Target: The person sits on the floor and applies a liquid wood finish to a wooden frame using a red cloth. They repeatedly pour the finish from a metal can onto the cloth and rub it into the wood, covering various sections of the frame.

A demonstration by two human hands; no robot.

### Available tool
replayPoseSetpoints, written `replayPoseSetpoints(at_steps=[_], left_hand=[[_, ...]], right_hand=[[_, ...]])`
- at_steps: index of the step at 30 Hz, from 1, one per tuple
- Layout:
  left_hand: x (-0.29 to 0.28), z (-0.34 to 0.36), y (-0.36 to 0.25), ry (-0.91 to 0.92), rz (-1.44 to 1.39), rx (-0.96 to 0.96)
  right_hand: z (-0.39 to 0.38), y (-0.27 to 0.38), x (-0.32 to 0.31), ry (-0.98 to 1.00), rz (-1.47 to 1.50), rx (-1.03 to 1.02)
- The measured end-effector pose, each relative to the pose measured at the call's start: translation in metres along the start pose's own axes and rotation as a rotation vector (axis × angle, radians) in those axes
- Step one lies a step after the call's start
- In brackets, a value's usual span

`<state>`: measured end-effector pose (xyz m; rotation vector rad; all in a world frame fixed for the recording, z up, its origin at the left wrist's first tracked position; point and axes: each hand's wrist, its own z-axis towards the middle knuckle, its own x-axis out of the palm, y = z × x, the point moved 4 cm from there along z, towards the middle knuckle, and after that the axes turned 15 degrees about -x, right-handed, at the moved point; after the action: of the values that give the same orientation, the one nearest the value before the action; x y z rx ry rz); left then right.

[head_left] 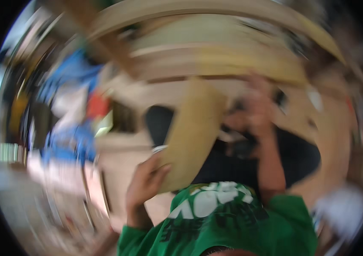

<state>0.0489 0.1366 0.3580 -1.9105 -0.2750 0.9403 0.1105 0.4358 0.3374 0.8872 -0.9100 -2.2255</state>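
Note:
Between my arms a long tan flat sheet (194,132) stands tilted, its upper end leaning to the right. Its material is too blurred to tell. My left hand (149,177) is closed on its lower left edge, with the thumb on the near face. To the right of the sheet, my right hand (259,106) is raised, smeared by motion. Its fingers look stretched out and apart, and no object shows in them. Beneath the sheet and the right forearm lie my legs in black trousers (296,155).
Ahead lies a broad curved wooden piece (168,59) with a yellowish sheet (249,64) on it. A brown wooden post (113,51) slants at the upper left. Blue cloth-like items (70,143) and a red object (98,105) are at left. Something whitish (343,209) is at lower right.

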Motion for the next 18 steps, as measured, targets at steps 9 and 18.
replayPoseSetpoints(at_steps=[9, 18], left_hand=[[0.053, 0.055, -0.022, 0.623, -0.187, -0.264], [0.042, 0.066, -0.077, 0.277, -0.098, 0.085]], right_hand=[[-0.104, 0.030, -0.125, -0.212, 0.053, 0.127], [-0.062, 0.060, -0.230, -0.274, -0.247, -0.363]])
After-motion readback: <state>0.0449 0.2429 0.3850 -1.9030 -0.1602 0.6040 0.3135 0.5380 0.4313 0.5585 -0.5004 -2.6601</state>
